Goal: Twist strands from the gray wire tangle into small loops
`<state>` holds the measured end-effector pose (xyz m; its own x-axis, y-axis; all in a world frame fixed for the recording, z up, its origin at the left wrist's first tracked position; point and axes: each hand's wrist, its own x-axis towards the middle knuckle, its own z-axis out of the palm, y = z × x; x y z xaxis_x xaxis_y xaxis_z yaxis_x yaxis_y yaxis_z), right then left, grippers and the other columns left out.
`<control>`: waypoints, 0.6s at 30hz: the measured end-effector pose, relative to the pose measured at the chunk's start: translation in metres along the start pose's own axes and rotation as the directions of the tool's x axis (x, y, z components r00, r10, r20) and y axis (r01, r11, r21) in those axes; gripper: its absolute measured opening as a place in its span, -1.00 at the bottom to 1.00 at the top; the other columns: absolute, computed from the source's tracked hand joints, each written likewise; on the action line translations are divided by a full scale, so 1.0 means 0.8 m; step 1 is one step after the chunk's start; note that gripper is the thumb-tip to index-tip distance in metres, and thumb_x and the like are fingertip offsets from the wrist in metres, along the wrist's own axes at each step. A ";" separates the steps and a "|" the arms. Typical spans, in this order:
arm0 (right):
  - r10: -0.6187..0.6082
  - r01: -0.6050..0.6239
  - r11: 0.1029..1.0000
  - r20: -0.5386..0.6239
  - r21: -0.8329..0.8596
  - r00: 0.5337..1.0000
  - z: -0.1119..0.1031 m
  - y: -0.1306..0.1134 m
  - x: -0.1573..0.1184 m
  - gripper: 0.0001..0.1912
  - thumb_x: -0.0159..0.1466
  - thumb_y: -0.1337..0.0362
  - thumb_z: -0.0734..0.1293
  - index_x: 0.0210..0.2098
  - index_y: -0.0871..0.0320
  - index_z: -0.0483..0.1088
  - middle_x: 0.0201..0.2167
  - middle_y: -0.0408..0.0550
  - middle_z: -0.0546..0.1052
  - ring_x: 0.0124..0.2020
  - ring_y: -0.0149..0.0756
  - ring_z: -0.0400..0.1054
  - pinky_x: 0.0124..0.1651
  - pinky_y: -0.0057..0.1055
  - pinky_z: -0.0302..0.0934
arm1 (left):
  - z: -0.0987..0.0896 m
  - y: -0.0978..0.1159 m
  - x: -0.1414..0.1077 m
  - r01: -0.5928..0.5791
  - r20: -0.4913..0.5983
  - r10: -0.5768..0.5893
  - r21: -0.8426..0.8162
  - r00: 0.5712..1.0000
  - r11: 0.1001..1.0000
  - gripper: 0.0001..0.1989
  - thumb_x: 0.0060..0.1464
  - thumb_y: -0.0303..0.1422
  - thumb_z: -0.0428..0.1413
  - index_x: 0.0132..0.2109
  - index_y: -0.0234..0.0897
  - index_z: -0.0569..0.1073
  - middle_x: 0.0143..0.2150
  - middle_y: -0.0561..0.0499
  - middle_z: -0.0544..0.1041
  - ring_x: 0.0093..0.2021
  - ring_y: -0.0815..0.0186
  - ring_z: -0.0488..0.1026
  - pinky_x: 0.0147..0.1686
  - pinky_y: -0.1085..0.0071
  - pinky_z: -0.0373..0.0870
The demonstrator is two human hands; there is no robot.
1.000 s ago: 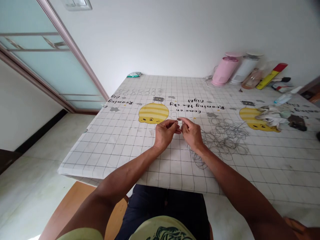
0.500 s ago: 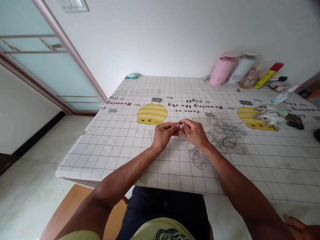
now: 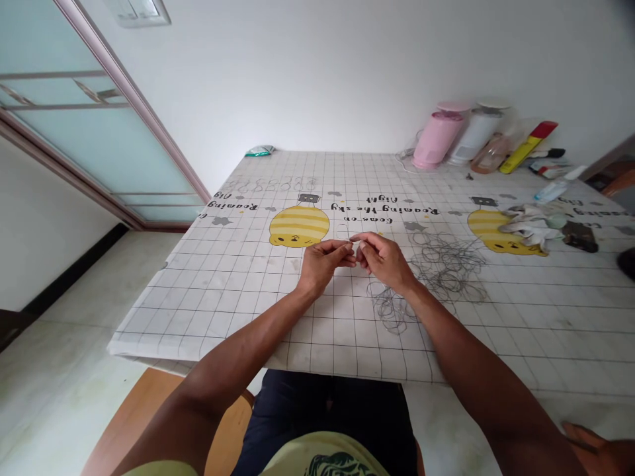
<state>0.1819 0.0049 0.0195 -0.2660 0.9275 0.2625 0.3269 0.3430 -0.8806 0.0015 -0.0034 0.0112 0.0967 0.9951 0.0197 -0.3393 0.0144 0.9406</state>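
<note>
Surface is a table w/ a plastic-looking sheet (image 3: 208, 317) on top, white w/ thin dark grid lines, yellow striped cartoon figures and upside-down black lettering; sheet edge hangs slightly over the near side. Room: plain white wall (image 3: 317, 73) w/ a switch plate (image 3: 136, 10) up top, glass door (image 3: 94, 125) w/ frosted bluish panels and a pinkish metal frame on the left, pale tile floor (image 3: 64, 377) w/ black skirting (image 3: 64, 284), wood seat (image 3: 213, 423) under the person.

L hand (image 3: 322, 264) and R hand (image 3: 384, 260) are raised just above the surface at centre, fingertips close together, both grips closed in a pinch. Whatever is between the fingers is too thin to make out. Thin wire loop (image 3: 342, 230) lies just beyond the fingertips. Big tangle of fine dark wire (image 3: 446, 271), coiled in loose rings, sits right by R hand, partly under the wrist area. Row of small wire loops (image 3: 272, 185) near far edge, thin, hard to see.

Far R corner: pink plastic container (image 3: 439, 139), white container (image 3: 473, 135), yellow-red tube (image 3: 528, 147), clear bottle (image 3: 550, 192). Crumpled white cloth (image 3: 530, 225) and dark pouch (image 3: 579, 236) lie on the R cartoon figure's side. Small green-white item (image 3: 259, 151) at far edge.
</note>
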 end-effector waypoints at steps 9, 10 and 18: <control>0.107 -0.104 0.987 -0.020 0.126 0.994 -0.008 -0.002 0.004 -0.63 0.46 -0.07 0.35 -0.16 0.14 0.51 -0.37 -0.05 0.57 -0.47 -0.33 0.43 -0.53 -0.45 0.33 | -0.016 0.004 0.014 -0.008 -0.036 0.010 0.068 0.999 0.998 -0.72 0.06 -0.23 0.43 -0.23 -0.39 0.67 -0.31 -0.09 0.61 -0.37 0.31 0.57 -0.34 0.31 0.63; 0.115 -0.115 0.984 0.007 0.133 0.993 -0.009 -0.003 0.004 -0.61 0.45 -0.08 0.36 -0.21 0.14 0.50 -0.39 -0.06 0.56 -0.50 -0.35 0.41 -0.54 -0.45 0.31 | -0.018 0.004 0.015 -0.005 -0.036 0.008 0.071 0.999 0.997 -0.72 0.05 -0.23 0.43 -0.23 -0.40 0.67 -0.31 -0.10 0.61 -0.37 0.31 0.56 -0.34 0.32 0.63; 0.186 -0.212 0.943 0.122 0.257 0.975 -0.002 -0.007 0.004 -0.45 0.41 -0.24 0.34 -0.23 0.16 0.51 -0.46 -0.07 0.51 -0.54 -0.35 0.40 -0.55 -0.44 0.28 | -0.023 -0.003 0.021 -0.042 -0.031 0.046 0.113 0.998 0.993 -0.72 0.06 -0.22 0.41 -0.26 -0.39 0.66 -0.38 -0.07 0.58 -0.41 0.32 0.53 -0.42 0.34 0.60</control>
<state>0.1805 0.0059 0.0259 -0.3095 0.9499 0.0442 0.1314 0.0888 -0.9873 -0.0131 0.0151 0.0031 0.0521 0.9973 0.0522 -0.2355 -0.0385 0.9711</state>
